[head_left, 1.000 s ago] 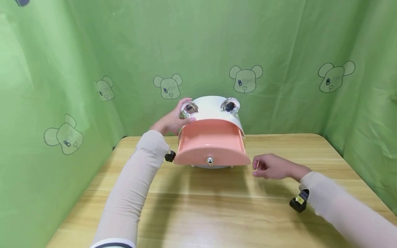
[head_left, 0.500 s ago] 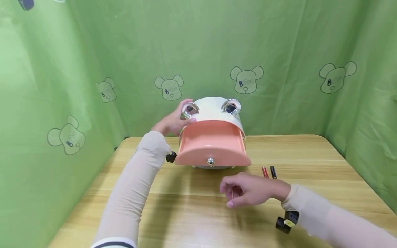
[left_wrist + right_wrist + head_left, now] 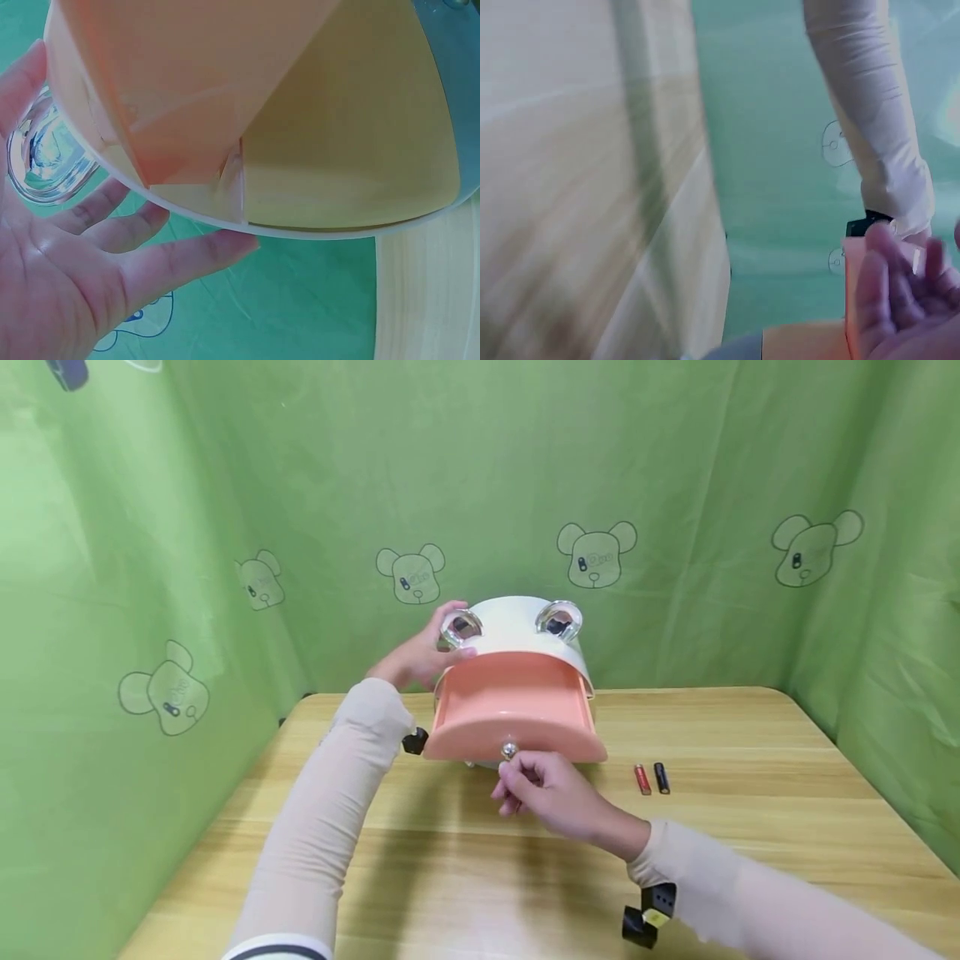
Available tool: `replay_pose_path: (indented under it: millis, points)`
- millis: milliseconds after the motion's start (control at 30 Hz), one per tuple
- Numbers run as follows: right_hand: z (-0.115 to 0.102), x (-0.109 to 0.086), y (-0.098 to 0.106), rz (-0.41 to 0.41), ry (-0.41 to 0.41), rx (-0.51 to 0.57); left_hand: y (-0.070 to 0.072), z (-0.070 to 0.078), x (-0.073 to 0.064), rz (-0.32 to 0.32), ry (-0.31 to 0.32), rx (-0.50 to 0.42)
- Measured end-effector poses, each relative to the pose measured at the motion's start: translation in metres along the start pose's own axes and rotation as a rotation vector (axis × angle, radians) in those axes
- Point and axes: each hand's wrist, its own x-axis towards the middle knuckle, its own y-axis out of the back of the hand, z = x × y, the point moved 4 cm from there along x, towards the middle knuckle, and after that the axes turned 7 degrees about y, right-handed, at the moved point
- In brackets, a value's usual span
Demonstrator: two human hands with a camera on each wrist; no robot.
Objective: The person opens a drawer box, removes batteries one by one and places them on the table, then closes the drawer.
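Note:
A white frog-shaped drawer box (image 3: 512, 620) with two silvery eyes stands at the back middle of the table. Its pink drawer (image 3: 517, 731) is pulled out, and a small silver knob (image 3: 509, 749) sits on the front. My left hand (image 3: 420, 652) rests against the box's upper left side. In the left wrist view, fairly straight fingers (image 3: 187, 262) lie along the white shell, near one eye (image 3: 49, 150). Right at the knob, in front of the drawer, is my right hand (image 3: 555, 789), its fingers loosely curled and blurred in the right wrist view.
A red battery (image 3: 642, 779) and a black battery (image 3: 662, 777) lie side by side on the wooden table (image 3: 750, 735), right of the box. A green curtain (image 3: 495, 460) with bear-head drawings hangs behind and at both sides.
My right hand has moved left from beside the drawer to the knob, and the two batteries have come into view behind it. The left hand and box have stayed put.

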Motion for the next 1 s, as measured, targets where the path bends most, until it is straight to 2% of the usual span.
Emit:
replay_pose_path:
  millis: [133,333,500,600,700,1000]
  points:
    - [0.0,0.002,0.0,0.086,-0.172,0.142,-0.001,-0.001,0.001,0.0,0.0,-0.005]
    - [0.004,0.002,0.0,0.121,-0.319,0.225,-0.001,0.0,0.001,-0.003,0.001,-0.025]
    - [0.011,0.003,-0.004,0.152,-0.436,0.414,-0.001,0.0,0.0,0.0,0.0,-0.026]
    - [0.013,0.006,-0.004,0.188,-0.445,0.524,-0.002,0.0,0.001,-0.005,0.0,-0.034]
    - [0.014,0.009,-0.003,0.223,-0.431,0.583,-0.003,0.0,0.001,-0.013,-0.005,-0.041]
    - [0.016,0.017,0.002,0.247,-0.404,0.607,-0.001,0.001,0.0,-0.013,-0.002,-0.03]
